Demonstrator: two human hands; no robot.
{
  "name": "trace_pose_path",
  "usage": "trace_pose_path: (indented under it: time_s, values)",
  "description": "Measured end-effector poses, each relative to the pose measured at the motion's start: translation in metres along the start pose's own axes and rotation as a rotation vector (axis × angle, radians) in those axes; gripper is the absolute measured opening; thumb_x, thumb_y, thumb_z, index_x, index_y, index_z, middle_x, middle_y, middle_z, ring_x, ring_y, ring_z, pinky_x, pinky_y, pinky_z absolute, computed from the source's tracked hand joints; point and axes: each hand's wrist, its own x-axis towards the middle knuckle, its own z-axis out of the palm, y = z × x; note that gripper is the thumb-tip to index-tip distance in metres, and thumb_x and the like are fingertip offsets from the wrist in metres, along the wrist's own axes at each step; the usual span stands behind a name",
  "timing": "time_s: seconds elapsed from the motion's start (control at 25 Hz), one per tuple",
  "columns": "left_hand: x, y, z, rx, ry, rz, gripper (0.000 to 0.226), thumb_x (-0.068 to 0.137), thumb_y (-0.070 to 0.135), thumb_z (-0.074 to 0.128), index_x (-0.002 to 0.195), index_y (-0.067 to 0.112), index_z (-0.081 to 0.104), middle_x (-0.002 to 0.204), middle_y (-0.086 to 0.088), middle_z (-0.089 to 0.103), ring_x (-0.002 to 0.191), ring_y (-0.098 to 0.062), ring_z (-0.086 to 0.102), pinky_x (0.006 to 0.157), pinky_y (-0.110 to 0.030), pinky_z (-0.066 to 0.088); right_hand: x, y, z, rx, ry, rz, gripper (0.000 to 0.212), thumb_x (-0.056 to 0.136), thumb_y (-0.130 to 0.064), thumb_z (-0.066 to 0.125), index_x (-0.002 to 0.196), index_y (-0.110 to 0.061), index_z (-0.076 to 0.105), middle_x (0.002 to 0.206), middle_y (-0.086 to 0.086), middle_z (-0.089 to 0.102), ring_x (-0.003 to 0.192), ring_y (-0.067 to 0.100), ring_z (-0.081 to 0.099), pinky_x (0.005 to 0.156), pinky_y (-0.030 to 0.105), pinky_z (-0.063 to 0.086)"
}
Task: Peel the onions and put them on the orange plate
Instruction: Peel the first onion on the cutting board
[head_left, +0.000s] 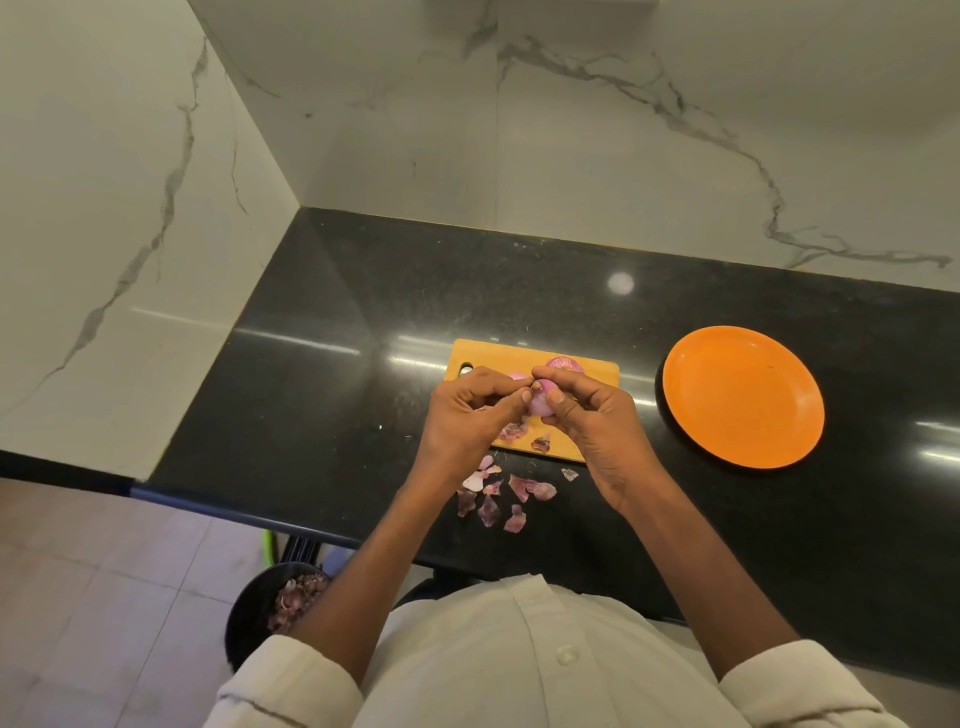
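Note:
A small pink onion (540, 399) is held above the wooden cutting board (597, 371). My right hand (592, 415) grips it from the right with fingers curled round it. My left hand (470, 410) pinches at its top end with thumb and forefinger. Behind my hands on the board lie a red onion (563, 364) showing its cut face and part of another pink onion (517, 376). The orange plate (743, 395) stands to the right of the board with nothing on it.
Several purple onion skins (498, 493) are scattered on the black counter (322, 364) in front of the board, two more on the board. A black bin (270, 608) with peelings stands on the floor at lower left. Marble walls close the back and left.

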Motion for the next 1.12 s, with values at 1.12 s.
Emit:
trace_pose_path:
  time_s: [1.12]
  values:
    - [-0.006,0.022,0.013,-0.148,0.036,-0.235,0.009,0.095,0.012,0.077,0.097,0.003,0.076,0.095,-0.019,0.076,0.091,-0.036,0.073,0.096,-0.067,0.058,-0.009,-0.006,-0.002,0.196,-0.04,-0.034,0.032,0.094,-0.008,0.067,0.126,-0.008,0.073,0.126,0.009,0.075,0.125,0.022,0.069,0.101,0.034,0.058]
